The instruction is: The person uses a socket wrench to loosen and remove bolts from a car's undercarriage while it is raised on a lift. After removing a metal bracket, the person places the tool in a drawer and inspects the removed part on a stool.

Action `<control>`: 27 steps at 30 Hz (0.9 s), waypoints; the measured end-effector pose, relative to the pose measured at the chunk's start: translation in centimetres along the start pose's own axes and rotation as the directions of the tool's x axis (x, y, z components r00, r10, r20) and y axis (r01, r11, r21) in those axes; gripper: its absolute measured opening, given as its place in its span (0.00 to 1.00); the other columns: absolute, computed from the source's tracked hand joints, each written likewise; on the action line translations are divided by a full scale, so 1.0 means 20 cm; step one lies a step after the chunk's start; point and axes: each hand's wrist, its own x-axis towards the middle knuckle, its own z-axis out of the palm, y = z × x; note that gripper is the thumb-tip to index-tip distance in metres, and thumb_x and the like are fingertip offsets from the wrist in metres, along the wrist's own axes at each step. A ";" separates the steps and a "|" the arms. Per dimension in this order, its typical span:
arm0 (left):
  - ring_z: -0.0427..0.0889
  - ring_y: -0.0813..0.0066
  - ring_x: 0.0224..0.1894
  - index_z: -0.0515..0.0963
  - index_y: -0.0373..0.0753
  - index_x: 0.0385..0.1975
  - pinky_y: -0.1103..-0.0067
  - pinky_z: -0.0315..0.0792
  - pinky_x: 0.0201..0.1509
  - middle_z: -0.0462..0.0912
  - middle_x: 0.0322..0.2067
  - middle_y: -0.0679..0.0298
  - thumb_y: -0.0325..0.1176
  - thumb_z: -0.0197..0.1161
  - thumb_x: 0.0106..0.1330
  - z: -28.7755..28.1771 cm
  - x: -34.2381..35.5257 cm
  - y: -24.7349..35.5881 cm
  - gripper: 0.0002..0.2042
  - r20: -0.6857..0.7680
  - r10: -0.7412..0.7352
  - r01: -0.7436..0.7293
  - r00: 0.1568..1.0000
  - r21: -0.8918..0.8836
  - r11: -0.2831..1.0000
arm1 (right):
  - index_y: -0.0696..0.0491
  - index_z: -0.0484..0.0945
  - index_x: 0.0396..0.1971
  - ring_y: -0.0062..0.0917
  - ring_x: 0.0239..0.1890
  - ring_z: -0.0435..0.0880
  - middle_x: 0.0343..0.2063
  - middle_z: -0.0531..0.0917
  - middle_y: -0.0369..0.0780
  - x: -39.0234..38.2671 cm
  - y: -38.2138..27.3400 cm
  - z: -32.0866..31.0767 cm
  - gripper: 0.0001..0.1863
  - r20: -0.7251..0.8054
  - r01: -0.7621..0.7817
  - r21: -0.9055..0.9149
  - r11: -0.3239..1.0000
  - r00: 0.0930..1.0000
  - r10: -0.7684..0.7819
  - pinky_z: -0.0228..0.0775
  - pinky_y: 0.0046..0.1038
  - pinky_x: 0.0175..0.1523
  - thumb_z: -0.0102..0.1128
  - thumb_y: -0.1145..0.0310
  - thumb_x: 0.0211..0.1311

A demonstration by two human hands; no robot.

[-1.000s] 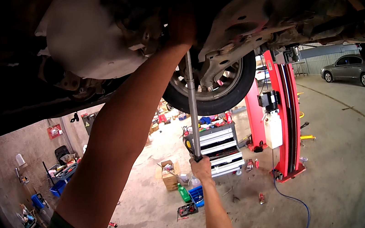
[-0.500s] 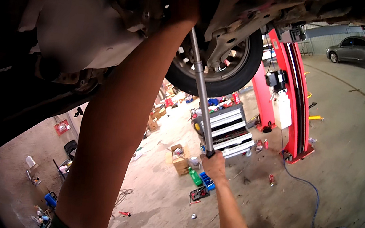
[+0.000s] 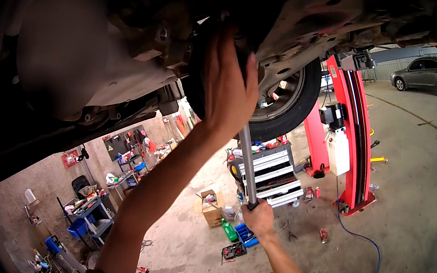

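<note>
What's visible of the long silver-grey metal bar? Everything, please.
The long silver-grey metal bar looks straight, smooth and round, with a dark section near its lower end. It slants down to the right in view, crossing in front of the black rubber tyre and pale-fronted metal drawer cabinet. The bare right hand grips its lower end. Its upper part is hidden behind the bare left hand; contact there can't be told.

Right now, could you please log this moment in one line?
left grip: beneath vehicle, fingers upward, contact unclear | right grip: closed around lower end of metal bar | wheel: beyond bar
</note>
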 end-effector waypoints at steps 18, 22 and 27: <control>0.80 0.57 0.30 0.75 0.32 0.36 0.68 0.71 0.36 0.81 0.28 0.52 0.35 0.53 0.69 0.17 -0.04 -0.43 0.11 0.404 -0.387 0.505 0.829 -0.243 0.828 | 0.57 0.81 0.39 0.47 0.40 0.82 0.33 0.83 0.53 1.20 -0.14 0.38 0.19 -0.264 0.171 0.118 0.978 0.955 -0.135 0.75 0.41 0.46 0.67 0.61 0.49; 0.79 0.48 0.39 0.75 0.32 0.38 0.64 0.70 0.44 0.81 0.34 0.48 0.34 0.54 0.68 0.14 -0.01 -0.39 0.11 0.389 -0.377 0.462 0.841 -0.152 0.874 | 0.56 0.81 0.41 0.47 0.41 0.82 0.35 0.83 0.53 1.25 -0.18 0.39 0.19 -0.286 0.138 0.139 0.981 0.954 -0.094 0.75 0.41 0.48 0.67 0.63 0.49; 0.81 0.55 0.33 0.75 0.33 0.39 0.66 0.72 0.39 0.82 0.30 0.52 0.35 0.53 0.69 0.16 -0.04 -0.43 0.11 0.412 -0.383 0.491 0.827 -0.196 0.849 | 0.62 0.79 0.38 0.49 0.40 0.82 0.32 0.82 0.56 1.21 -0.12 0.41 0.19 -0.316 0.209 0.139 0.968 0.936 -0.157 0.74 0.39 0.46 0.69 0.66 0.47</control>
